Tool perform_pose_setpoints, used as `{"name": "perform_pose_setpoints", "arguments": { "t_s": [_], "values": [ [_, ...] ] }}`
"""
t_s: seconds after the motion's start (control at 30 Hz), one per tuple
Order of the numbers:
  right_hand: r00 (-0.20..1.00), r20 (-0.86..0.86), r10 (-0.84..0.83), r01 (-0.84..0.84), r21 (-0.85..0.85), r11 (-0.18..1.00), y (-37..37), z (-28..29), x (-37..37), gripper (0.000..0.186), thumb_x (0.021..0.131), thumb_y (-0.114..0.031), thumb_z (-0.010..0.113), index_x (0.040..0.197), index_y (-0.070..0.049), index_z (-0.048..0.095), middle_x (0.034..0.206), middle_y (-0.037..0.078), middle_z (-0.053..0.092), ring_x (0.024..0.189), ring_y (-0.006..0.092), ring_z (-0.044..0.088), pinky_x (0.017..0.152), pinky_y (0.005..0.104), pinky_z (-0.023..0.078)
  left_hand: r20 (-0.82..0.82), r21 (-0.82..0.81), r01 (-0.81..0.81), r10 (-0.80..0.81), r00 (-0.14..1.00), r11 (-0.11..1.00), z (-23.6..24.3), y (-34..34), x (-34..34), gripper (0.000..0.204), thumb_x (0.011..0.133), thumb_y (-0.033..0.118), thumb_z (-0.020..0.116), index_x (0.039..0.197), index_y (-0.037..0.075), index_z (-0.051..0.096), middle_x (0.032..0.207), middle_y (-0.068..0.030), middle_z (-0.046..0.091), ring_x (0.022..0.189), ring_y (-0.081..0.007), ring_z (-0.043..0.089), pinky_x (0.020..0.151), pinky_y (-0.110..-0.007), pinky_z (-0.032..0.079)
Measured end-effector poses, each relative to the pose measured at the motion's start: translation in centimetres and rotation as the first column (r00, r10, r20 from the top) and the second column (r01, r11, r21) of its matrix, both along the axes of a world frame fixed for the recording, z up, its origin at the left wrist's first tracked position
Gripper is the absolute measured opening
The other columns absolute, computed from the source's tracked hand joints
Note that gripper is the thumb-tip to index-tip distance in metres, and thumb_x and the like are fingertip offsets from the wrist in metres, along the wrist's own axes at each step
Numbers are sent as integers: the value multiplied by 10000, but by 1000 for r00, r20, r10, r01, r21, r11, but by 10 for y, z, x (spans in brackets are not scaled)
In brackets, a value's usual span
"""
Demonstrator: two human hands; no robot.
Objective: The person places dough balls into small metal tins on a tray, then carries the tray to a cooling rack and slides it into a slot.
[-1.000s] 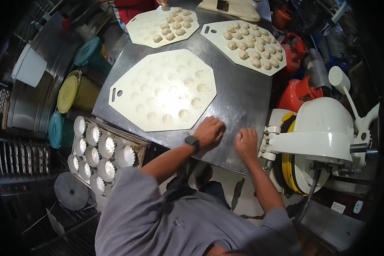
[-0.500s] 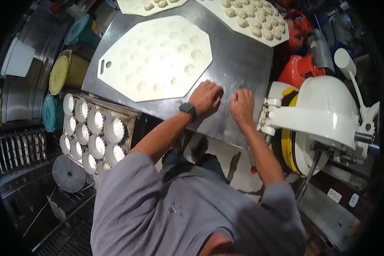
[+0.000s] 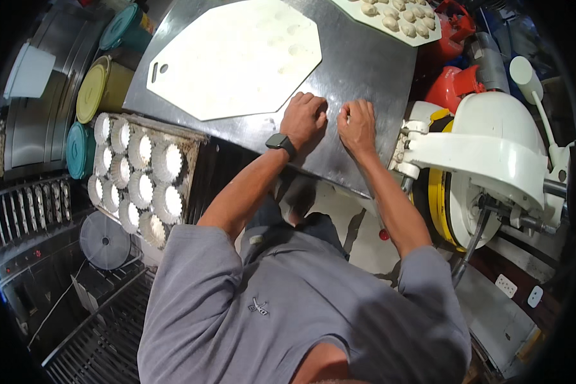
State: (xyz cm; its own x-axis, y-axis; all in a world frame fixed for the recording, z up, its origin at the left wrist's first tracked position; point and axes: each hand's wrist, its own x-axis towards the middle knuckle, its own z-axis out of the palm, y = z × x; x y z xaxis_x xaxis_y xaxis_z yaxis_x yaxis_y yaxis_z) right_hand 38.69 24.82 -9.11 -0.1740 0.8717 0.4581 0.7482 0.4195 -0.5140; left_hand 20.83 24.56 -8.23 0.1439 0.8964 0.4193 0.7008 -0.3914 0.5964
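My left hand (image 3: 304,120), with a dark watch (image 3: 281,144) on its wrist, rests on the metal table (image 3: 365,70) with its fingers curled under. Just beside it, a narrow gap apart, my right hand (image 3: 358,128) also lies on the metal, fingers bent inward and knuckles up. Whatever lies under either palm is hidden. Close to my left hand's knuckles is the edge of a large pale board (image 3: 237,64) with round hollows and a handle slot. A second pale board (image 3: 358,24) at the far right carries several dough balls (image 3: 408,29).
Fluted metal tins (image 3: 142,189) stand on a tray at the left, near lidded buckets (image 3: 91,93). A white mixer (image 3: 493,147) borders the table on the right. Red gas cylinders (image 3: 450,86) stand behind it. A dark slatted rack (image 3: 102,326) is at lower left.
The view has tilted, so the table and boards sit higher in the picture, and the board at the far left has left it. My hands remain curled side by side on the metal.
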Motion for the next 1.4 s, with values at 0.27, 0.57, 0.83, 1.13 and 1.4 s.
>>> {"name": "perform_pose_setpoints", "arguments": {
  "t_s": [0.27,0.57,0.83,1.13,1.4],
  "values": [
    [946,98,309,-305,-51,951,-76,-1,48,108,815,-81,669,900,-78,603,901,128,586,909,347,562,839,452,464,-220,-178,325,-359,907,929,-10,-40,-65,209,859,84,673,1063,76,717,863,-111,632,877,-300,580,810,-418,492],
    [998,-54,-45,13,-484,875,-11,25,27,185,913,-245,650,979,-73,629,937,125,625,948,332,598,898,443,455,116,-342,110,-74,990,933,6,-56,-48,723,742,145,837,1398,52,547,1130,-136,704,1084,-309,634,988,-408,488],
    [965,263,-11,46,-125,991,-13,-6,7,212,933,-321,635,1009,-128,593,973,80,623,945,281,580,801,444,396,-56,-560,72,-125,991,825,26,11,-27,480,1008,412,554,1349,77,604,1088,-150,720,960,-355,680,825,-469,520],
    [995,-14,95,-94,-369,925,-15,18,13,264,923,-271,628,963,-13,671,959,169,653,907,376,613,820,468,469,-220,-85,14,-33,975,996,-2,5,-12,323,969,385,596,1064,81,646,1034,-148,634,1020,-363,575,865,-520,451],
    [973,-158,170,-224,-835,503,-53,60,51,316,721,-36,783,985,-25,609,901,49,603,814,144,599,723,299,503,-224,-570,159,-339,914,806,15,-26,-49,457,568,325,896,900,77,704,949,-177,698,937,-351,665,824,-447,547]
  ]
}}
